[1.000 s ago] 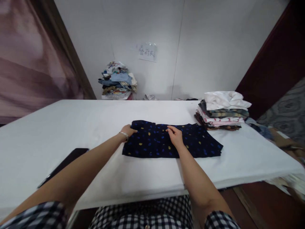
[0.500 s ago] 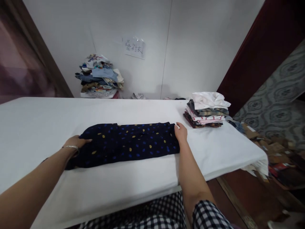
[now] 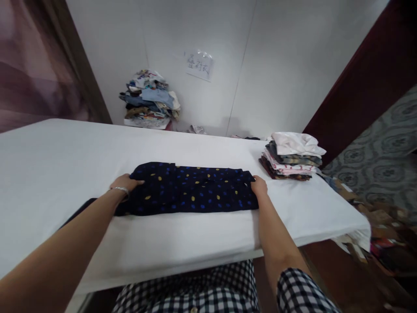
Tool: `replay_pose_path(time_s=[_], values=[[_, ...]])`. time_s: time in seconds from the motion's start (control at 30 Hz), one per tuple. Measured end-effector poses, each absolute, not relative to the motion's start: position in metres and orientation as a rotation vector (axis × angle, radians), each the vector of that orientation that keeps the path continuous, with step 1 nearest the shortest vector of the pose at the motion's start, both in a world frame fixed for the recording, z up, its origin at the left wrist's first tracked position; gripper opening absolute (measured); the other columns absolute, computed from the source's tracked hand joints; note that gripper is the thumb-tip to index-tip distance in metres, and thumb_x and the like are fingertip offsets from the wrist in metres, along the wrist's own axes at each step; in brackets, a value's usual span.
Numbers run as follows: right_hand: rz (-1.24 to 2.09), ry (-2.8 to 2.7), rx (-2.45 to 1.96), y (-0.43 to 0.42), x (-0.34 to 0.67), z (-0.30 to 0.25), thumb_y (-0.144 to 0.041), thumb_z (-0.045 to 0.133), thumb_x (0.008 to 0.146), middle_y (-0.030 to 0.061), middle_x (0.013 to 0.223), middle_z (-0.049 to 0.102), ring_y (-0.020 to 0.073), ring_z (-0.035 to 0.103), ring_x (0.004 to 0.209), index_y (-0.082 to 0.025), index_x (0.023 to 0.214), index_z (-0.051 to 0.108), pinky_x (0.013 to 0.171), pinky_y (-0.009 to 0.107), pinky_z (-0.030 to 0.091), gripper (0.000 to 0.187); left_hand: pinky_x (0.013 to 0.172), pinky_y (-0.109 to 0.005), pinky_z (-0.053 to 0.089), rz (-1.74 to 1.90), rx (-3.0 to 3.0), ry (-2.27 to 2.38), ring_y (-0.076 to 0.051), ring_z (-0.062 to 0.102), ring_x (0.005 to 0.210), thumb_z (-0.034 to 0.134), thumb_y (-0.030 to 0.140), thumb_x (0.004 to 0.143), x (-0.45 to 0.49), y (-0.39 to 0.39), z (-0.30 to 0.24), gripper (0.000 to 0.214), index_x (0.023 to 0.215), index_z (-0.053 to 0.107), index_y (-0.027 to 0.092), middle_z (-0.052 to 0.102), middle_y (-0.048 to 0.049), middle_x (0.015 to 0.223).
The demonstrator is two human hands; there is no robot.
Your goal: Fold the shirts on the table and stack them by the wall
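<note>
A dark navy shirt [image 3: 202,191] with blue and yellow leaf-like spots lies folded into a long flat strip across the white-covered table. My left hand [image 3: 126,182] grips its left end, the thumb on top and the other fingers partly hidden by the cloth. A dark strip of the same cloth sticks out to the left, behind my left forearm. At the opposite end, my right hand [image 3: 259,186] is closed on the short edge near the far corner, its fingertips hidden by the fabric.
A stack of folded clothes [image 3: 291,161] stands on the table at the right. Beyond the far edge rises a higher, looser pile of clothes [image 3: 151,102], beneath a paper sign [image 3: 199,66] on the wall. Cardboard boxes [image 3: 381,217] lie past the table's right end.
My view has turned, so most things appear farther right. Both hands keep hold of the shirt's ends, and the shirt looks shifted slightly away from the table's near edge.
</note>
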State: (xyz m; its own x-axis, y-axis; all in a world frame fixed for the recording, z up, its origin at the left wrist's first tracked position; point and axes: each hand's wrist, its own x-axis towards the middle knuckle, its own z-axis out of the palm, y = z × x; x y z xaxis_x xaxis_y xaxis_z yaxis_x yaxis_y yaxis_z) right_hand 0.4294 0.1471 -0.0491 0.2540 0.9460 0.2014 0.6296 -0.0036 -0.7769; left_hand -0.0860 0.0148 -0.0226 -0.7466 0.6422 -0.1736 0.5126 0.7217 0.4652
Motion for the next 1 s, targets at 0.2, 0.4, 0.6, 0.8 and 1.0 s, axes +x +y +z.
replay_pose_path(time_s=[0.2, 0.4, 0.6, 0.8, 1.0], values=[[0.520, -1.688, -1.403, 0.128, 0.367, -0.021, -0.022, 0.066, 0.072, 0.0155, 0.116, 0.065, 0.0325, 0.052, 0.121, -0.017, 0.097, 0.069, 0.107, 0.052, 0.034, 0.025, 0.075, -0.038, 0.051, 0.545, 0.929, 2.542, -0.034, 0.063, 0.100, 0.076, 0.042, 0.064, -0.087, 0.009, -0.023, 0.050, 0.101, 0.057, 0.013, 0.066, -0.0173, 0.110], [0.824, -2.054, -0.806, 0.065, 0.229, -0.006, -0.038, 0.057, 0.084, 0.0050, 0.130, 0.061, 0.0232, 0.052, 0.124, -0.027, 0.122, 0.062, 0.110, 0.046, 0.034, 0.039, 0.070, -0.037, 0.053, 0.680, 0.864, 2.464, -0.031, 0.066, 0.091, 0.078, 0.042, 0.060, -0.090, 0.006, -0.028, 0.053, 0.102, 0.062, 0.015, 0.069, -0.0167, 0.105], [0.771, -2.643, -0.811, 0.009, 0.162, -0.033, -0.040, 0.059, 0.085, 0.0171, 0.153, 0.031, 0.0336, 0.024, 0.143, -0.013, 0.140, 0.045, 0.116, 0.056, 0.012, 0.062, 0.068, -0.035, 0.054, 0.808, 0.770, 2.327, -0.027, 0.068, 0.084, 0.071, 0.055, 0.065, -0.090, 0.002, -0.023, 0.050, 0.091, 0.067, 0.013, 0.072, -0.0153, 0.097], [0.885, -2.623, -0.870, 0.000, 0.169, -0.035, -0.043, 0.057, 0.086, 0.0110, 0.156, 0.026, 0.0297, 0.017, 0.145, -0.022, 0.139, 0.048, 0.117, 0.054, 0.009, 0.058, 0.081, -0.040, 0.052, 0.890, 0.761, 2.330, -0.034, 0.064, 0.101, 0.078, 0.038, 0.058, -0.086, 0.006, -0.005, 0.038, 0.084, 0.068, 0.013, 0.070, -0.0187, 0.103], [1.362, -1.810, -0.768, -0.001, 0.192, -0.031, -0.047, 0.060, 0.082, 0.0080, 0.139, 0.054, 0.0240, 0.046, 0.131, -0.025, 0.121, 0.063, 0.110, 0.045, 0.035, 0.045, 0.075, -0.032, 0.053, 0.989, 0.940, 2.074, -0.026, 0.067, 0.093, 0.071, 0.036, 0.070, -0.049, 0.017, 0.053, 0.035, 0.098, 0.067, 0.015, 0.072, -0.0108, 0.097]])
